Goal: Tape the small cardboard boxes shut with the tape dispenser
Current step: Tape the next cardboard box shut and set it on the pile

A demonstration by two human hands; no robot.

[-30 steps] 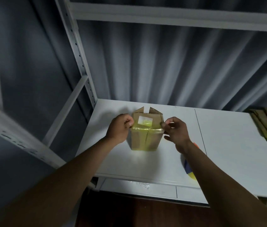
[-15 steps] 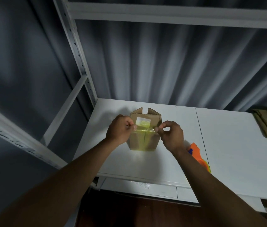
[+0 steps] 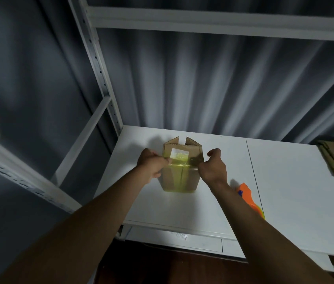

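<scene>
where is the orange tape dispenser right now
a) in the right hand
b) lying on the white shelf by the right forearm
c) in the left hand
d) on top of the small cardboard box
b: the orange tape dispenser lies on the white shelf beside the right forearm, while the left hand and the right hand both hold the yellowish tape on the small brown cardboard box.

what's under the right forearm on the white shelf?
An orange plastic tape dispenser lies on the white shelf, partly covered by the right forearm. Its near end and roll are hidden.
</scene>
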